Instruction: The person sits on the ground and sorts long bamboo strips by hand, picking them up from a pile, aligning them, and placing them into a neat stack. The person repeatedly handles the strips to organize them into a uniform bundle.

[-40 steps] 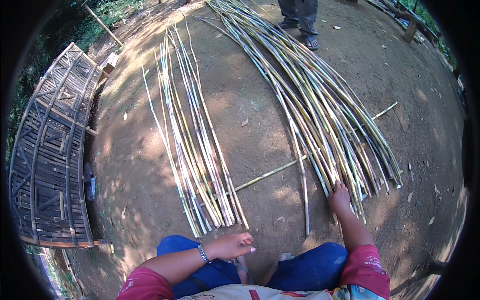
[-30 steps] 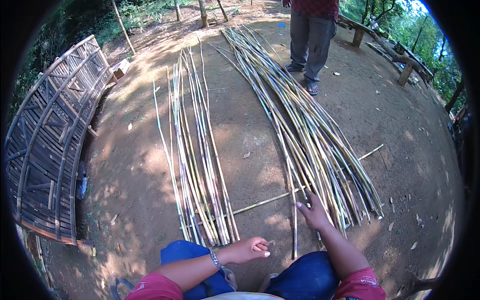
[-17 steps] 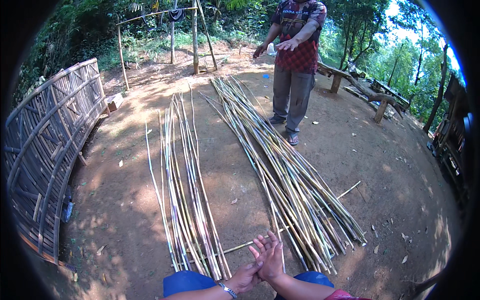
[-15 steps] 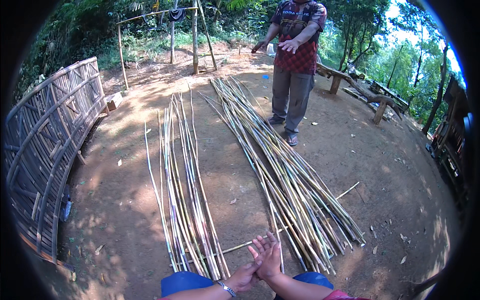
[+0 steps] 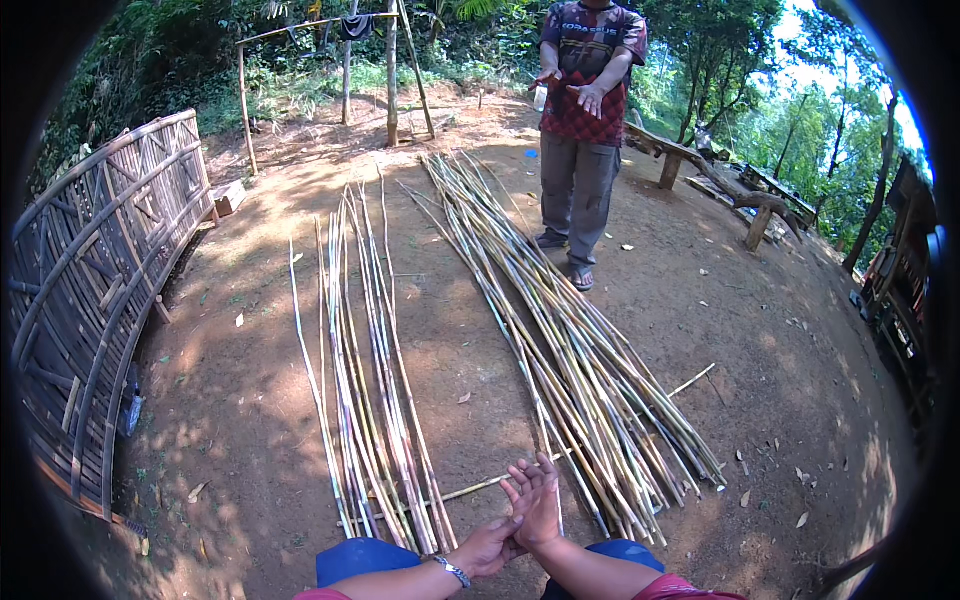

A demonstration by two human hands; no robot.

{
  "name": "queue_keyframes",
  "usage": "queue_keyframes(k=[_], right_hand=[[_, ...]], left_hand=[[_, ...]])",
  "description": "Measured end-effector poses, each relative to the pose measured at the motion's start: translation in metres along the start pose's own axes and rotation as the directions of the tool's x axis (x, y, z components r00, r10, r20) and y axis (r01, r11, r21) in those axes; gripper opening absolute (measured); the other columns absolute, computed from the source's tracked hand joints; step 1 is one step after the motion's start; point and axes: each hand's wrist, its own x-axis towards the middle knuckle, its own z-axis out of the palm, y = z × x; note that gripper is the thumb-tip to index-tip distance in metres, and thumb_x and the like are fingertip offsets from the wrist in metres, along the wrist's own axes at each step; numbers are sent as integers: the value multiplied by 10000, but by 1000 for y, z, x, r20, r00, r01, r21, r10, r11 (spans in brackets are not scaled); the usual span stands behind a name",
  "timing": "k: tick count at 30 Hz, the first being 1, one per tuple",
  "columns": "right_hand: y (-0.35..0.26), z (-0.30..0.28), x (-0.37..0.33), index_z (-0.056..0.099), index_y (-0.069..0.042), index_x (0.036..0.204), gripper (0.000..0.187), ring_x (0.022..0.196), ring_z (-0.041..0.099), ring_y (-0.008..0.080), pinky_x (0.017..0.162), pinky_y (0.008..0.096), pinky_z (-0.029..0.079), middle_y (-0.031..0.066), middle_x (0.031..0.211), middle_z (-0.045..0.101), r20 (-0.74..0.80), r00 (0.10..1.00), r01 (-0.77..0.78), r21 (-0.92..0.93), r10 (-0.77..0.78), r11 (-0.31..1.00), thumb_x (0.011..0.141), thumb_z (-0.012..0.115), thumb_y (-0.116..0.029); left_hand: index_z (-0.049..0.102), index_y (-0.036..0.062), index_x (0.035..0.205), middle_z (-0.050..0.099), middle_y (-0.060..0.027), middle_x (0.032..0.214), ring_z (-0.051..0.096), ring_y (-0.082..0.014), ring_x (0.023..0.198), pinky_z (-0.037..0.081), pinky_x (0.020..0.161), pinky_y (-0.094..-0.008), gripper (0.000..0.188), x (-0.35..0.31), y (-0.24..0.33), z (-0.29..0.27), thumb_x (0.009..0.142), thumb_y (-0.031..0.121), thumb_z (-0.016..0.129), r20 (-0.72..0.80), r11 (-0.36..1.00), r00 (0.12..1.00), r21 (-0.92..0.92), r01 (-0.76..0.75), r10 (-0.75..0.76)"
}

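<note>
My right hand is raised over my lap, palm showing and fingers spread, with nothing in it. My left hand, with a metal bracelet at its wrist, touches the heel of the right; most of its fingers are hidden there. On the ground ahead lie two groups of long thin canes: a smaller, looser one to the left, and a larger, denser pile to the right. A cross stick runs under their near ends. Neither hand touches the canes.
Beyond the large pile stands a person with both hands held out. A woven bamboo fence curves along the left. Wooden benches stand at the back right. A pole frame with dark cloth is at the back.
The standing person's hands have shifted, with the arm at the left of the picture drawn in closer to the body. My hands stay together, moved only slightly.
</note>
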Motion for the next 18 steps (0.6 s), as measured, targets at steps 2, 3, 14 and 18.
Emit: queue_keyframes(k=[2,3,14,18], right_hand=[[2,0,-2,226,-139,1485,909,1234,427,286,1049,491,382,142,1336,376,-38,999,-32,-4,32,999,856,508,-731],[3,-1,-2,227,-140,1485,910,1235,427,286,1049,491,381,141,1338,378,-56,997,-46,-7,46,999,855,507,-733],[15,-13,7,241,-145,1484,858,1258,419,293,1063,514,370,132,1341,385,-86,993,-84,-5,84,996,885,484,-710],[15,-12,3,235,-147,1487,867,1262,411,300,1065,524,362,137,1344,376,-81,992,-94,27,96,995,882,474,-720]], left_hand=[[532,26,1209,621,-78,1117,628,-183,996,511,937,-344,391,2,-2,-5,1010,363,532,-27,999,999,42,33,-32],[530,26,1207,618,-79,1126,626,-184,1000,510,941,-346,386,4,-4,-8,1011,358,532,-39,997,998,63,49,-46],[531,11,1241,616,-87,1163,629,-173,990,535,889,-335,404,13,-9,-9,1010,342,538,-142,999,990,47,-8,14],[504,21,1319,610,-93,1202,628,-177,1016,524,916,-340,451,11,-10,-15,1017,356,517,-143,994,987,67,85,-74]])
